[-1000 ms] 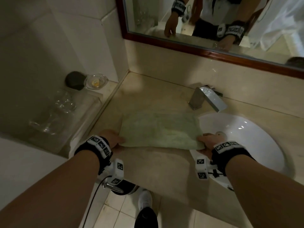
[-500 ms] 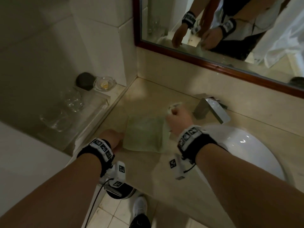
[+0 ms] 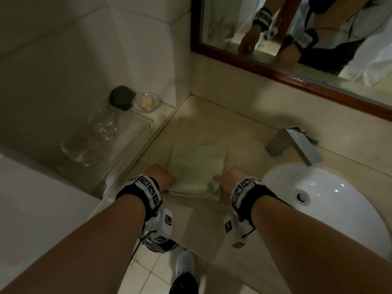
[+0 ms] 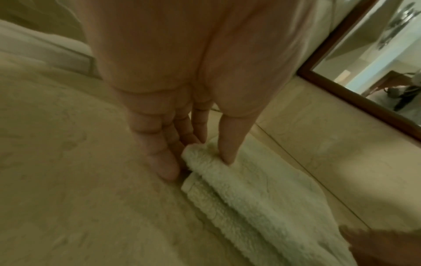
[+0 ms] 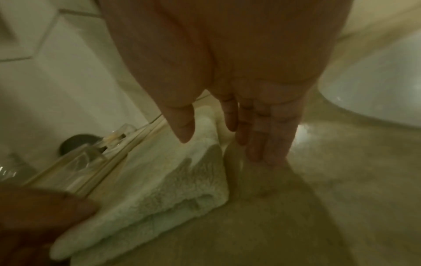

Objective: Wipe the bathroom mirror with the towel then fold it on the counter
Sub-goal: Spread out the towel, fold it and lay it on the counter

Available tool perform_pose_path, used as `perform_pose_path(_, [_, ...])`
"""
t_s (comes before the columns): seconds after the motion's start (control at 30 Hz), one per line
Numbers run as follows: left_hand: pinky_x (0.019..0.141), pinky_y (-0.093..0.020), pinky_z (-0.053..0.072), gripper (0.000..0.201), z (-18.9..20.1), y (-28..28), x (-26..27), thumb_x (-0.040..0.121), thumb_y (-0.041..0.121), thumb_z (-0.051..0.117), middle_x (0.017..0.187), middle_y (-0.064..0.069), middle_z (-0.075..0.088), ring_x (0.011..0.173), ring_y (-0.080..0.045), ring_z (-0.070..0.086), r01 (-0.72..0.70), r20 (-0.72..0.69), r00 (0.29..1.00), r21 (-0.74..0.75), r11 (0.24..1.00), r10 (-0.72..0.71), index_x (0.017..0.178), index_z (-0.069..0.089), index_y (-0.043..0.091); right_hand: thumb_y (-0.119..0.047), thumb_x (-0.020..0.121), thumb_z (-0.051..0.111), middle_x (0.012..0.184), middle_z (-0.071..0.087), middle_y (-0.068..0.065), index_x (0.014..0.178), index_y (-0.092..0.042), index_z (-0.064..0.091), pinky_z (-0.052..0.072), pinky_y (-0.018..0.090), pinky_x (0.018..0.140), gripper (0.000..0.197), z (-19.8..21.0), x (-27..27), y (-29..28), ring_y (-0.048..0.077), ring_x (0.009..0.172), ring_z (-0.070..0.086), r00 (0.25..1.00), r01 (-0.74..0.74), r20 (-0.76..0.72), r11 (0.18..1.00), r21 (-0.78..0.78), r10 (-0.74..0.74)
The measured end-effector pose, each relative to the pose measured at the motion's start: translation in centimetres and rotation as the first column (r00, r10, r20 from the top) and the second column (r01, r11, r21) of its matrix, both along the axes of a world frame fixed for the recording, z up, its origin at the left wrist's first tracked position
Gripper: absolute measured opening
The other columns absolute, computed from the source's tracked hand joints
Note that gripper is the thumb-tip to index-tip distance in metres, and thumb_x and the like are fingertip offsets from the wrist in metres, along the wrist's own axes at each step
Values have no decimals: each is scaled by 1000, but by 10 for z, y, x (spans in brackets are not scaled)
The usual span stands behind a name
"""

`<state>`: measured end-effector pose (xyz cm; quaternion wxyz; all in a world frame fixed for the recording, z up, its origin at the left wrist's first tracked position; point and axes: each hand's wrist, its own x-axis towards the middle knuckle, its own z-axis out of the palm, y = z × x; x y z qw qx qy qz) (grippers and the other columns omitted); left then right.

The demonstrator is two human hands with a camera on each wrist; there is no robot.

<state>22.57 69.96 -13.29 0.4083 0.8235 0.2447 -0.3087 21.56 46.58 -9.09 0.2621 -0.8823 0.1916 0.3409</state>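
A pale green towel (image 3: 197,168) lies folded on the beige counter (image 3: 212,124), left of the sink. My left hand (image 3: 163,177) is at its near left corner. In the left wrist view that hand (image 4: 196,162) pinches the towel (image 4: 262,198), thumb on the top layer and fingers against the edge. My right hand (image 3: 227,179) is at the near right corner. In the right wrist view its fingers (image 5: 262,147) are straight over the counter beside the towel (image 5: 170,180), holding nothing. The wood-framed mirror (image 3: 297,39) hangs above and reflects both arms.
A white sink (image 3: 339,209) with a metal faucet (image 3: 297,147) is on the right. On the left, a glass shelf (image 3: 131,128) carries two drinking glasses (image 3: 84,147), a small glass dish (image 3: 147,101) and a dark round object (image 3: 121,97). Tiled wall (image 3: 137,49) stands behind.
The towel was spread wide with a hand at each end. My right hand carried its end over to the left, folding the towel in half, then let go and came back to the near right corner.
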Motion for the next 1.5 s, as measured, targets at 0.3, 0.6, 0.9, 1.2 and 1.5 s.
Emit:
perform_pose_path(0.3, [95, -53, 57, 55, -14, 5, 0, 79, 30, 86, 118, -18, 69, 110, -39, 67, -53, -72, 996, -112, 992, 46, 120, 65, 1, -28, 100, 53, 105, 69, 9, 110, -6, 68, 53, 32, 87, 29, -26, -6, -6, 28, 100, 65, 981, 185, -74, 976, 117, -177])
perform_pose_path(0.6, [89, -48, 59, 57, -15, -4, 4, 81, 43, 81, 107, -26, 72, 103, -42, 69, -8, -47, 999, -3, 1000, 8, 109, 70, -5, -17, 79, 85, 85, 68, 15, 89, -4, 66, 62, 42, 66, 25, -23, -9, -2, 34, 78, 68, 868, 496, -204, 787, 367, -452])
perform_pose_path(0.9, [65, -36, 47, 39, 24, -29, -4, 96, 39, 65, 99, -18, 70, 76, -31, 60, -322, -241, 942, -452, 832, 234, 117, 70, 7, 6, 94, 58, 110, 62, 23, 112, 5, 57, 59, 46, 72, 18, 49, 9, -19, 37, 96, 64, 724, 620, -316, 379, 687, -613])
perform_pose_path(1.2, [50, -28, 42, 22, 134, -125, 44, 95, 30, 65, 58, -2, 48, 45, -16, 43, -260, -256, 962, -776, 574, 90, 82, 62, 12, 3, 92, 45, 81, 57, 18, 85, 2, 59, 50, 33, 56, 15, 157, 15, -119, 26, 67, 56, 667, 507, -78, 375, 776, -741])
perform_pose_path(1.5, [105, -54, 49, 40, 236, -302, 35, 97, 16, 53, 125, -20, 70, 122, -41, 63, 187, 115, 977, -864, 467, -178, 131, 61, -2, -6, 82, 38, 69, 66, 11, 90, -2, 68, 51, 39, 81, 31, 245, -88, -258, 23, 57, 61, 440, 523, -24, 234, 820, -898])
